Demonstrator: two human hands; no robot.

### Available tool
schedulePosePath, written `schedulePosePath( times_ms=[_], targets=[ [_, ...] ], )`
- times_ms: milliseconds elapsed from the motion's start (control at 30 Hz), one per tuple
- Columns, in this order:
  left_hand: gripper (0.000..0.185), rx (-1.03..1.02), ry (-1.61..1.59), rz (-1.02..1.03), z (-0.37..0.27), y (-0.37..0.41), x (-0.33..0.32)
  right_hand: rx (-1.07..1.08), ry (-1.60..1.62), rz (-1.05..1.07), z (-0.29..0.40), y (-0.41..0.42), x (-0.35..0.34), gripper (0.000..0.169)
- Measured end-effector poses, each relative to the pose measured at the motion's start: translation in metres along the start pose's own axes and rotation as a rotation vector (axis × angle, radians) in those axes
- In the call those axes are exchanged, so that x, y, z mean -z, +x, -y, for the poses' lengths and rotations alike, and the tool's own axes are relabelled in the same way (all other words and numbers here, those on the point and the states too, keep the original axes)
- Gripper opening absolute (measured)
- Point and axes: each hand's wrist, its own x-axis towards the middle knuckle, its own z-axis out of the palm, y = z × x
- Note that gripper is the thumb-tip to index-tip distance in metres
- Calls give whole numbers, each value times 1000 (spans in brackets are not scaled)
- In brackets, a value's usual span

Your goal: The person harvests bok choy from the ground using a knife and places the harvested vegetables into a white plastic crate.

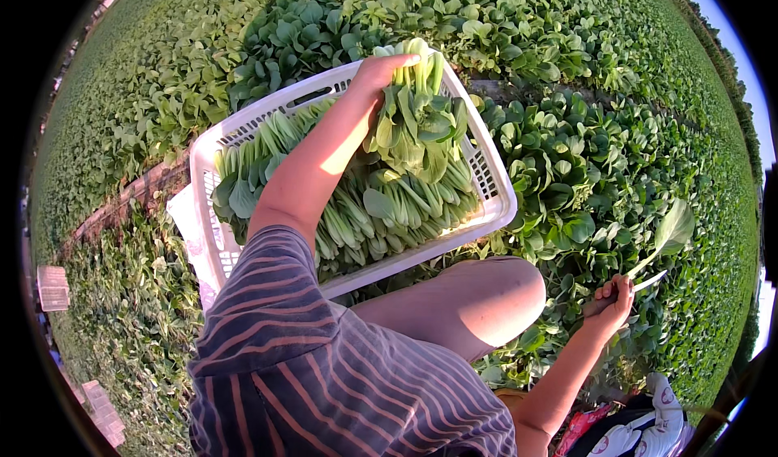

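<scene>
My left hand [382,75] grips a bunch of bok choy [419,113] over the far right corner of a white plastic crate [419,262]. The pale stem ends of this bunch point up and away from me, and its leaves hang toward me. Inside the crate, more bok choy [346,220] lies packed in rows, partly hidden by my left forearm. Off to the right, my right hand [611,305] is closed around a small knife [650,281], blade pointing outward. A single loose leaf with its stalk [674,229] also sticks out of that hand.
Leafy bok choy plants [553,171] grow densely beyond and right of the crate. My bent knee [504,299] is close to its near side. A narrow bare strip [134,195] crosses the field at left. Patterned fabric [650,426] lies at lower right.
</scene>
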Motion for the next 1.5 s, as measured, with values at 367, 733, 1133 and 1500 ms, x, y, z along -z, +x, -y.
schedulePosePath(
  times_ms=[367, 733, 1133, 1500],
  targets=[
    [107, 51, 826, -899, 92, 76, 81, -323, -85, -212, -75, -21, 70, 16],
    [95, -62, 1658, -556, 61, 28, 8, -334, -91, -340, -76, -16, 98, 15],
    [44, -293, 1910, -473, 178, 75, 75, -206, -147, -277, -46, -67, 95, 11],
    [76, -409, 1432, -179, 101, 52, 50, -172, -157, -451, 75, -195, 215, 12]
  ],
)
